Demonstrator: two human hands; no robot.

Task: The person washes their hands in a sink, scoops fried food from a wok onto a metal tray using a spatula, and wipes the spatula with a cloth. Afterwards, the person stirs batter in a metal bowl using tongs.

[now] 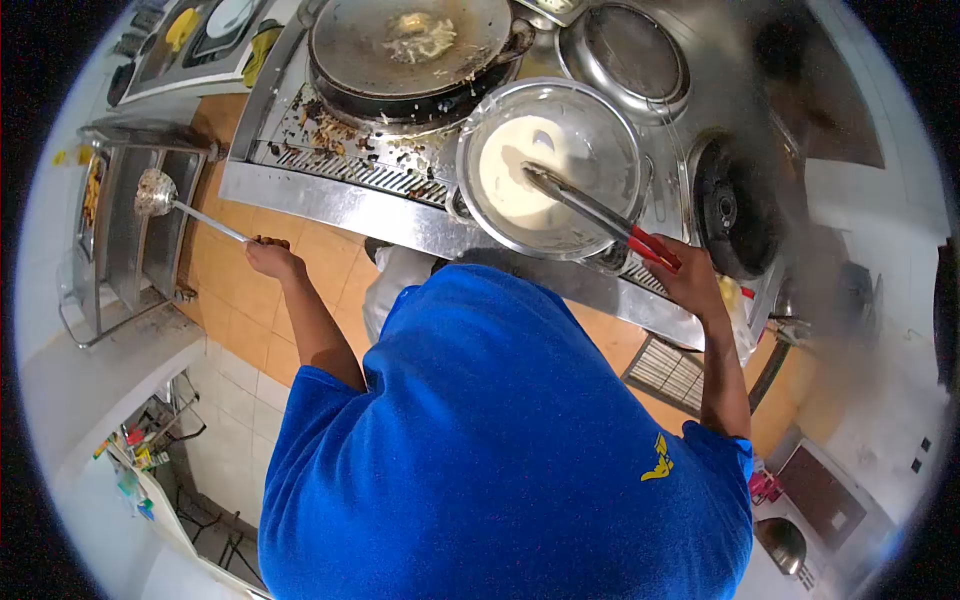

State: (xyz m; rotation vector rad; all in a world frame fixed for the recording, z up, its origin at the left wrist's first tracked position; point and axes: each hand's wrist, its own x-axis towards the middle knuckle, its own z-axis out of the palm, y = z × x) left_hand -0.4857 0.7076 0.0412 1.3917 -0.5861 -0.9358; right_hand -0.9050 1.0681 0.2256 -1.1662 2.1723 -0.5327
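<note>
My left hand (273,257) is closed around the handle of a long metal skimmer (155,192), held out to the left, away from the stove. Bits of food cling to its round head. My right hand (690,283) grips metal tongs (590,208) by their red handle. The tips of the tongs dip into pale, creamy batter (510,165) in a large steel bowl (630,165) at the front of the stove. Behind the bowl, to the left, a wide wok (350,45) holds a small piece of frying batter (420,38) in its middle.
Food scraps litter the stove top (330,135) below the wok. A steel pan (625,50) sits behind the bowl, and a black burner (735,205) lies to the right. A metal rack cart (135,240) stands at the left.
</note>
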